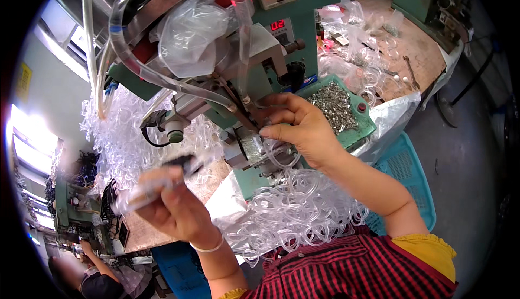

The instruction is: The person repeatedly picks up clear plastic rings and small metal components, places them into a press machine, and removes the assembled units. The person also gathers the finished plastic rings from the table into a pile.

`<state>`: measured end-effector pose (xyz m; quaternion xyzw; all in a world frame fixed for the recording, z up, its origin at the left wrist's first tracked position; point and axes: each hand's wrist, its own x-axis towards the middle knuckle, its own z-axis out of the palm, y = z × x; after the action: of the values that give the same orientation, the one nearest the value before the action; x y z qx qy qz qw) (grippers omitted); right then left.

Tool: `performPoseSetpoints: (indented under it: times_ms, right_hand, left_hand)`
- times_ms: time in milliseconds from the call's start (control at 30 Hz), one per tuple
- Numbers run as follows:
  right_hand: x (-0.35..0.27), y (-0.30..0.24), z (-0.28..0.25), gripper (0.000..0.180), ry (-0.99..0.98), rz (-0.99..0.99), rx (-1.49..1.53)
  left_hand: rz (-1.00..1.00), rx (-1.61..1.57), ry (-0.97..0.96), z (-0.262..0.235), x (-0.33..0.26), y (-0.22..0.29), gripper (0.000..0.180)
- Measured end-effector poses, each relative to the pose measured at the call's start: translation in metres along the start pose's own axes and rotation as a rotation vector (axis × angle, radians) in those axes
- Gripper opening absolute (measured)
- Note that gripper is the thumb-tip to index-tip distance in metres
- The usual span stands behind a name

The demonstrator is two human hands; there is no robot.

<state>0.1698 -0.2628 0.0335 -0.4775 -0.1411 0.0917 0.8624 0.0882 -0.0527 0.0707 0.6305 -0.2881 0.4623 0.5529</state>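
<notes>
My right hand [303, 128] reaches to the working head of a green bench machine [300, 33], its thumb and fingers pinched together. A looped clear plastic tube [287, 163] hangs from the pinch; its end is hidden among the machine parts. On the left, my left hand [170, 207] is smeared by motion, its fingers closed around a clear plastic piece [135, 198]. A dark blurred part [181, 162] shows just beyond those fingers. Below the machine head, a large heap of clear tube loops [303, 207] lies close to my body.
A green tray [365, 123] of small metal parts stands right of the machine. More clear tubes [130, 131] are piled behind on the left. Thick clear hoses [135, 63] arch overhead. A blue basket [414, 174] sits low on the right. Another person [103, 272] is at the lower left.
</notes>
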Motion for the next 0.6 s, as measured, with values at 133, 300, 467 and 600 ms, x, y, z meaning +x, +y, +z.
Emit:
performPoseSetpoints:
  times_ms: [133, 300, 467, 600]
  right_hand:
    - [-0.005, 0.014, 0.013, 0.050, 0.023, 0.036, 0.195]
    - [-0.035, -0.003, 0.027, 0.051, 0.078, -0.100, -0.212]
    - [-0.039, 0.002, -0.076, 0.039, 0.268, -0.377, -1.268]
    - [-0.032, 0.022, -0.129, 0.029, 0.400, -0.412, -1.719]
  left_hand:
    - [-0.072, -0.037, 0.171, 0.011, 0.008, -0.025, 0.018]
    - [-0.175, 0.145, 0.254, 0.022, 0.003, -0.010, 0.009]
    - [0.064, 0.630, -0.364, 0.022, -0.035, 0.013, 0.012]
    - [0.379, 0.515, -0.575, 0.058, -0.027, 0.002, 0.025]
